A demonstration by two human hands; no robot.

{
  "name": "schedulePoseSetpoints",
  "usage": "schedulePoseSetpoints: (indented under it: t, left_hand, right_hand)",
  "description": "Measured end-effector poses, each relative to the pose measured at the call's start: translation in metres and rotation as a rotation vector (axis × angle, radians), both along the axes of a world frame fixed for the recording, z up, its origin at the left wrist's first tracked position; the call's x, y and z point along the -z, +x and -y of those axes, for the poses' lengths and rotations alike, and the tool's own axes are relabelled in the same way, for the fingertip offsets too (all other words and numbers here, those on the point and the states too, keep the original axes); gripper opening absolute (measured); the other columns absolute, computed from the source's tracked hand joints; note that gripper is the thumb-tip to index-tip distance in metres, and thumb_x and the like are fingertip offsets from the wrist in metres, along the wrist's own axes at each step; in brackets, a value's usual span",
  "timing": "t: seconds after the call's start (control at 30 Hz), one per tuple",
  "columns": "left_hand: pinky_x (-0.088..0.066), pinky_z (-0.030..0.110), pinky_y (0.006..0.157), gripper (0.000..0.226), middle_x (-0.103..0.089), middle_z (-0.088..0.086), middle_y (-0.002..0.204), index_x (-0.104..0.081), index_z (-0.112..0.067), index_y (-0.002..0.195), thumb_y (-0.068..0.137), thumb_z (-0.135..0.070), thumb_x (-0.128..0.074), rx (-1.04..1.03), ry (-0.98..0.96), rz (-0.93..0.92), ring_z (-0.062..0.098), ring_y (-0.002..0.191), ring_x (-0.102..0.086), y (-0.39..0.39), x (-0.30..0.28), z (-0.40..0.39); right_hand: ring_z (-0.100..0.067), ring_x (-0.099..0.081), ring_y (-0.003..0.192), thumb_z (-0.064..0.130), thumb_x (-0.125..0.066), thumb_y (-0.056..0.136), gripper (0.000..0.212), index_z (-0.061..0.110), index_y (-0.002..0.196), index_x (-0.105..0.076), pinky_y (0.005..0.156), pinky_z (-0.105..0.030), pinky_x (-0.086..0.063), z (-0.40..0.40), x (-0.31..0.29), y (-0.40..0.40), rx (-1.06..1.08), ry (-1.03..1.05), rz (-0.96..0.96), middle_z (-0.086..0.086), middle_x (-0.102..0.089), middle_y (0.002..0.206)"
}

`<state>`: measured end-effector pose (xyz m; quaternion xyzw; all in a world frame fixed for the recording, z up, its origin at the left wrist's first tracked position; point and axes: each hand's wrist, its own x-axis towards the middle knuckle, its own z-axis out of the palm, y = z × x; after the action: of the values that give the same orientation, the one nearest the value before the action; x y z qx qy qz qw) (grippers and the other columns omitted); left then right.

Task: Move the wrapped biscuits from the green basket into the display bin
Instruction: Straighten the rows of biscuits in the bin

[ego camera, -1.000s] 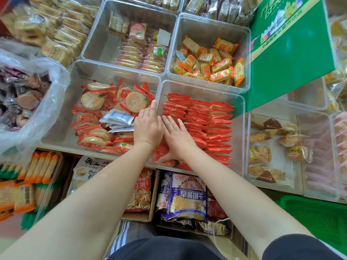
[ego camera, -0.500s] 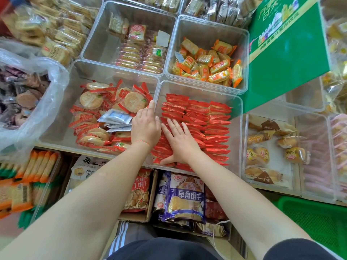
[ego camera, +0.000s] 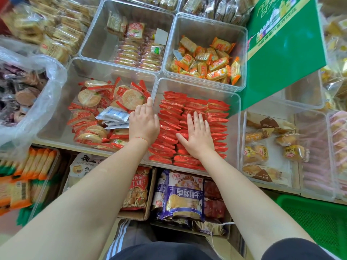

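A clear display bin (ego camera: 235,117) in the middle of the shelf holds neat rows of red wrapped biscuits (ego camera: 197,105). My right hand (ego camera: 197,136) lies flat on these biscuits with straight, spread fingers, pressing on the middle rows. My left hand (ego camera: 143,123) rests on the bin's left wall, its fingers curled over the rim. The green basket (ego camera: 311,220) shows only as a corner at the lower right, and its inside looks bare where visible.
Left of the bin stands a clear bin of round crackers (ego camera: 97,102); behind it are bins of orange packets (ego camera: 206,61) and pale packets (ego camera: 135,51). A green box (ego camera: 285,45) leans at the right. Bagged snacks (ego camera: 182,196) sit below the shelf.
My right hand has slid to the right across the red biscuits, away from my left hand. My left hand has stayed at the bin's left wall.
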<state>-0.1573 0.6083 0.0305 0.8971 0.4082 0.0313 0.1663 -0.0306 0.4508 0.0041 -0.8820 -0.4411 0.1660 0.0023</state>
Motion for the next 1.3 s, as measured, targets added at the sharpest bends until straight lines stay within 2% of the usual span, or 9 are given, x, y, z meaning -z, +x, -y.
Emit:
schedulePoseSetpoints:
  t: [0.2,0.3,0.4,0.47,0.57,0.67,0.9,1.07,1.3]
  left_hand:
    - [-0.018,0.047,0.117,0.062,-0.016,0.007,0.162,-0.005,-0.021,0.156,0.101,-0.033,-0.029,0.027,0.01,-0.081,0.026,0.148,-0.015,0.001,-0.001,0.001]
    - [-0.018,0.047,0.116,0.062,-0.018,0.007,0.161,-0.006,-0.02,0.156,0.1,-0.032,-0.029,0.027,0.014,-0.095,0.026,0.148,-0.016,0.001,-0.002,0.0]
    - [-0.018,0.047,0.116,0.061,-0.02,0.008,0.161,-0.007,-0.018,0.156,0.1,-0.031,-0.029,0.033,0.033,-0.112,0.027,0.147,-0.018,0.001,-0.003,0.001]
    - [-0.019,0.047,0.115,0.061,-0.023,0.009,0.16,-0.008,-0.018,0.156,0.1,-0.031,-0.029,0.034,0.044,-0.113,0.028,0.146,-0.019,0.001,-0.004,0.002]
    - [-0.02,0.048,0.115,0.06,-0.026,0.01,0.158,-0.009,-0.018,0.156,0.101,-0.031,-0.029,0.032,0.045,-0.098,0.029,0.146,-0.021,0.0,-0.005,0.003]
    - [-0.019,0.048,0.115,0.06,-0.025,0.009,0.159,-0.01,-0.019,0.156,0.101,-0.031,-0.029,0.026,0.032,-0.093,0.029,0.146,-0.02,0.0,-0.005,0.002]
    - [-0.017,0.048,0.115,0.053,-0.017,0.011,0.161,-0.028,-0.013,0.15,0.1,-0.03,-0.03,0.251,0.179,-0.145,0.028,0.148,-0.012,-0.002,-0.012,0.009]
    - [-0.007,0.053,0.117,0.053,-0.014,0.014,0.161,-0.036,-0.012,0.142,0.095,-0.034,-0.036,0.361,0.198,-0.267,0.032,0.15,0.001,-0.01,-0.01,0.029]
    - [-0.007,0.052,0.118,0.053,-0.012,0.016,0.161,-0.043,-0.012,0.135,0.089,-0.038,-0.042,0.376,0.198,-0.273,0.032,0.15,0.001,-0.011,-0.012,0.027]
  right_hand:
    - [-0.027,0.011,0.151,0.072,-0.018,0.093,0.09,0.012,0.157,0.005,0.122,-0.046,0.005,-0.019,-0.002,0.011,0.0,-0.128,0.003,-0.014,0.011,0.163]
    - [-0.029,-0.009,0.15,0.071,-0.036,0.091,0.088,0.01,0.153,-0.023,0.121,-0.048,-0.01,-0.018,-0.019,0.01,-0.016,-0.055,-0.002,-0.015,-0.016,0.162]
    - [-0.027,-0.051,0.114,0.06,-0.06,0.084,0.049,0.016,0.107,-0.058,0.091,-0.038,-0.043,-0.012,-0.048,0.007,-0.112,0.075,0.053,-0.005,-0.056,0.115]
    - [-0.022,-0.058,0.094,0.057,-0.069,0.078,0.042,0.019,0.09,-0.055,0.069,-0.033,-0.045,-0.01,-0.062,0.004,-0.098,-0.09,-0.213,0.003,-0.058,0.094]
    - [-0.024,-0.059,0.099,0.057,-0.08,0.068,0.069,0.018,0.116,-0.049,0.07,-0.034,-0.047,-0.007,-0.066,-0.009,-0.202,-0.448,-0.301,0.001,-0.059,0.109]
    - [-0.031,-0.059,0.106,0.047,-0.078,0.074,0.079,0.016,0.133,-0.037,0.068,-0.037,-0.043,-0.002,-0.053,-0.023,-0.268,-0.405,-0.092,-0.007,-0.053,0.121]
    - [-0.029,-0.06,0.092,0.042,-0.069,0.086,0.045,0.014,0.114,-0.048,0.062,-0.035,-0.041,0.021,-0.057,-0.032,-0.145,-0.073,-0.045,-0.006,-0.052,0.108]
    - [-0.028,-0.062,0.095,0.02,-0.059,0.09,0.007,0.018,0.096,-0.061,0.068,-0.033,-0.045,0.034,-0.068,-0.03,-0.141,-0.189,-0.103,-0.003,-0.066,0.104]
    - [-0.023,-0.061,0.092,0.014,-0.059,0.089,0.009,0.02,0.094,-0.064,0.072,-0.033,-0.05,0.034,-0.061,-0.033,-0.029,-0.025,-0.324,0.0,-0.066,0.1]
